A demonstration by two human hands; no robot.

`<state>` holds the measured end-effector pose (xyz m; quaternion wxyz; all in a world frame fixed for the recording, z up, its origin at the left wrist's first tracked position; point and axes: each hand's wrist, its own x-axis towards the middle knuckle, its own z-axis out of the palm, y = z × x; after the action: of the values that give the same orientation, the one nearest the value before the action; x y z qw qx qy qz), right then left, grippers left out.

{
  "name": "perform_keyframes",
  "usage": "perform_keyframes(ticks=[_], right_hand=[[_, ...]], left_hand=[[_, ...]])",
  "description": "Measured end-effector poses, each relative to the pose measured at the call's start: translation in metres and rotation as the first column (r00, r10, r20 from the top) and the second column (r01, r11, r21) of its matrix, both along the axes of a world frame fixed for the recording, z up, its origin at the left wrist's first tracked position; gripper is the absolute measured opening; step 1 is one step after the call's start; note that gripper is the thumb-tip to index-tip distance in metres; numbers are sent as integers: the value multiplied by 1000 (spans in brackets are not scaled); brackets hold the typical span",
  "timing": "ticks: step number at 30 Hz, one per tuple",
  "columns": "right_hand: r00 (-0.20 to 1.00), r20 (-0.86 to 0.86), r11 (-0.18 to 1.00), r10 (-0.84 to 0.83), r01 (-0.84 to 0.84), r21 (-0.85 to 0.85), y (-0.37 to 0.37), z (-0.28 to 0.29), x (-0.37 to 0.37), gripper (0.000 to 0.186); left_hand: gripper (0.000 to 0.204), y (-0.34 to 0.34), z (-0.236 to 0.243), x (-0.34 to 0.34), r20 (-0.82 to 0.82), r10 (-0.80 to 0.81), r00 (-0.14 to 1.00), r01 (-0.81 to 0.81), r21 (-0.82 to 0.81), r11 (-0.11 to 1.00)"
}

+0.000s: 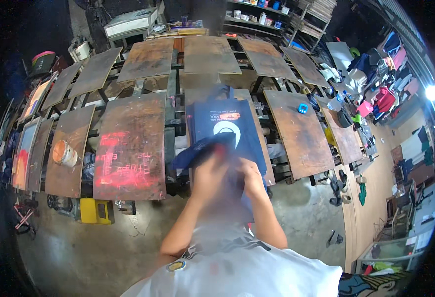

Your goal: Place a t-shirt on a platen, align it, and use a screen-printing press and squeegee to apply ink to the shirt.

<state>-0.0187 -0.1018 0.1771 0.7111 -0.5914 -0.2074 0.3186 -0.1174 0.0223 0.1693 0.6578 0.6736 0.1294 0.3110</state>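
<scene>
A dark navy cloth tote bag with a white and orange print lies on a board in front of me, seemingly on others like it, its handles pointing away. Over its near left part, my left hand is closed on a bunched, lifted piece of navy cloth; whether this is a separate bag I cannot tell. My right hand has its fingers curled at the near edge of the navy cloth, gripping it. A blurred vertical smear down the middle of the view hides part of both hands and the cloth between them.
Two rows of flat, stained boards stand on a metal frame. A paint-marked board and a white-orange bucket are left. To the right are a small blue device, a plastic bottle and piled clothes. A yellow stool is below.
</scene>
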Motion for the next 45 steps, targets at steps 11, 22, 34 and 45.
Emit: perform_keyframes(ticks=[11, 22, 34, 45], right_hand=[[952, 186, 965, -243, 216, 152, 3, 11, 2, 5], [739, 645, 951, -196, 303, -58, 7, -6, -10, 26], [742, 670, 983, 0, 125, -138, -12, 17, -24, 19], [892, 417, 974, -173, 218, -61, 0, 7, -14, 21]], left_hand=[[14, -7, 0, 10, -99, 46, 994, -32, 137, 990], [24, 6, 8, 5, -76, 88, 993, -67, 246, 967], [35, 18, 25, -4, -190, 147, 971, -106, 211, 972], [26, 27, 8, 0, -115, 33, 993, -12, 180, 984]])
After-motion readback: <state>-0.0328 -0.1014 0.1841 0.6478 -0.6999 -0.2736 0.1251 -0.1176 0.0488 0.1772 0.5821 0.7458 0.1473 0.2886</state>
